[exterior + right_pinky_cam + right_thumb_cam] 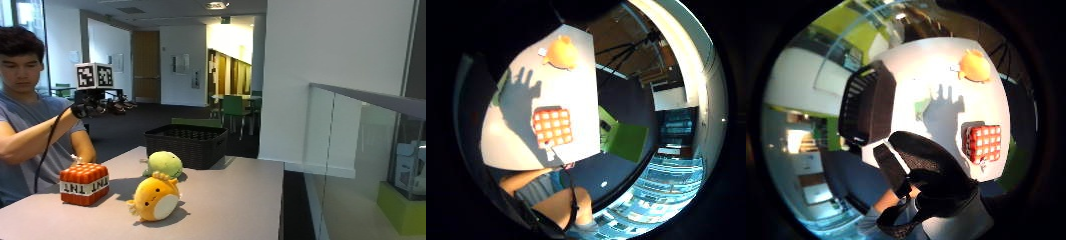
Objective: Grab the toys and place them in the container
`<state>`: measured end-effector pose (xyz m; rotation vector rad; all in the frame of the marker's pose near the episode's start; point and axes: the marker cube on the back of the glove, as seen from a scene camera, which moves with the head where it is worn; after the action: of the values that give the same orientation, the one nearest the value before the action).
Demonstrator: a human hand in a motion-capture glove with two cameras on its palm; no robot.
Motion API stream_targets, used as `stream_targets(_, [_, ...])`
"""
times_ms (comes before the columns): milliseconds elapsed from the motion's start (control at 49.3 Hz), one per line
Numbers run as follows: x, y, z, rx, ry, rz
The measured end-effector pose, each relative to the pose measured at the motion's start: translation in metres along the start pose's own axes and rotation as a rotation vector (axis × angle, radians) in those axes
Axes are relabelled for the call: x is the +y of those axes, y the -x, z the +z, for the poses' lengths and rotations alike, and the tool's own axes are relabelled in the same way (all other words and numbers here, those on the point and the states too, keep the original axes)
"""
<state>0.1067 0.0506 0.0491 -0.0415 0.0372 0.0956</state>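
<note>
The gloved right hand (90, 106) is raised well above the grey table (239, 200), on the person's side, with nothing held; its shadow on the tabletop in the palm views shows the fingers spread wide. Three toys are seen on the table: a red block-shaped plush marked TNT (84, 184) near the person's edge, a round yellow-orange plush (156, 199) just beside it toward the front edge, and a round green plush (164, 164) behind, close to the black slatted plastic basket (185, 144), which stands at the far edge. None of the toys is in the basket yet, so the task is judged barely begun. The red block sits near the table's edge, so a sideways knock during a descent could push it off. The two round plush toys are nearly touching, so one could be dragged or rolled when the other is taken. A soft toy released over the basket's rim rather than its middle could tumble off the far edge. Open tabletop is left toward the right-hand end, and clear air above the toys.
</note>
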Motion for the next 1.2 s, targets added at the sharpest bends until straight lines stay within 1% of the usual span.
stream_targets(101, [0.005, -0.024, 0.02, -0.011, -0.005, 0.027])
stream_targets(304, [0.011, -0.065, 0.066, -0.057, 0.046, 0.083])
stream_targets(487, [0.033, -0.071, 0.106, -0.069, 0.042, 0.055])
stream_targets(669, [0.043, -0.076, 0.156, -0.077, 0.122, 0.042])
stream_targets(811, [0.049, -0.074, 0.187, -0.092, 0.226, 0.043])
stream_targets(1095, [0.072, -0.069, 0.221, -0.038, 0.171, 0.059])
stream_targets(1196, [0.079, -0.068, 0.231, 0.003, 0.104, 0.071])
